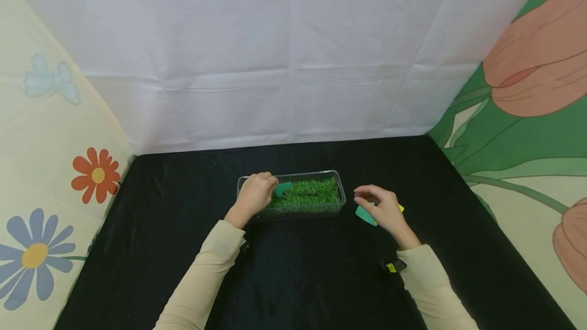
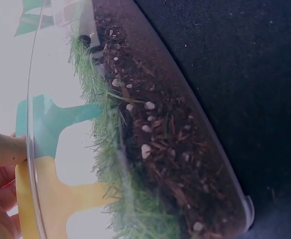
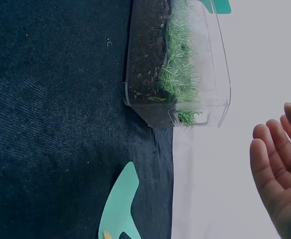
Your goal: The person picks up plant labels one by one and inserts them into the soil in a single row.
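Note:
My left hand [image 1: 259, 191] is over the left end of a clear plastic box [image 1: 341, 195] holding grass [image 1: 316, 192] and dark soil [image 2: 155, 129]. In the left wrist view its fingers grip the edge of a yellow T-shaped plant label [image 2: 51, 194], whose stem reaches into the grass. Right beside it a teal T-shaped plant label [image 2: 46, 124] stands with its stem at the grass. My right hand [image 1: 382, 208], fingers loosely bent and holding nothing, hovers right of the box. Below it lies a flat green piece [image 3: 118, 204], partly hidden by the hand in the head view.
Black cloth [image 1: 293, 269] covers the table. A white sheet [image 1: 293, 55] hangs behind it, with flower-printed cloths [image 1: 527, 141] at both sides. Near the right hand a bit of yellow [image 1: 401, 208] shows. A dark wrist device [image 1: 396, 266] is at the right cuff.

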`<state>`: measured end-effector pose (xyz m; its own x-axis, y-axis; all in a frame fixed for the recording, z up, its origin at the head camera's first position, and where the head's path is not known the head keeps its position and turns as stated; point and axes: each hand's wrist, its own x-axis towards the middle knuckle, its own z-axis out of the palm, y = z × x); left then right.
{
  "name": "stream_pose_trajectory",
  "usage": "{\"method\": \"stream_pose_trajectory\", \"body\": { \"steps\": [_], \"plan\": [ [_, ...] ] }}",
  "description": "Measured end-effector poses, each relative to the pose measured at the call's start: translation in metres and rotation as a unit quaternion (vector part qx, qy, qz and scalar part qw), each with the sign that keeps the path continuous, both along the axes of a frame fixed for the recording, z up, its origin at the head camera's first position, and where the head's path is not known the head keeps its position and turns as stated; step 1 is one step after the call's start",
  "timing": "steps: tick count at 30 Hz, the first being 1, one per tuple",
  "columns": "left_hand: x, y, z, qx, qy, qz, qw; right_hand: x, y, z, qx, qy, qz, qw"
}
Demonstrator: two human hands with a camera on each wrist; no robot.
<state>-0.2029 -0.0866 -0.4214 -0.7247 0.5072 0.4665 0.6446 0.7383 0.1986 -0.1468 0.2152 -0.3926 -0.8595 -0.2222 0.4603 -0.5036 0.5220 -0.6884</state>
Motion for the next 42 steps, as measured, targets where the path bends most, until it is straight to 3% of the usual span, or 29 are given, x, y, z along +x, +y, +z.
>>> {"method": "stream_pose_trajectory", "body": {
  "steps": [19, 26, 42],
  "plan": [
    [0.001, -0.001, 0.006, -0.003, -0.035, -0.01, 0.9993, 0.001, 0.003, 0.0, -0.006, 0.005, -0.001, 1.0],
    [0.004, -0.005, 0.01, 0.024, -0.055, -0.003, 0.9982, 0.003, 0.003, 0.0, -0.005, 0.005, -0.002, 1.0],
    [0.012, -0.012, 0.023, 0.084, 0.006, -0.014, 0.9964, 0.004, 0.003, 0.0, -0.003, 0.001, -0.007, 1.0]
  ]
}}
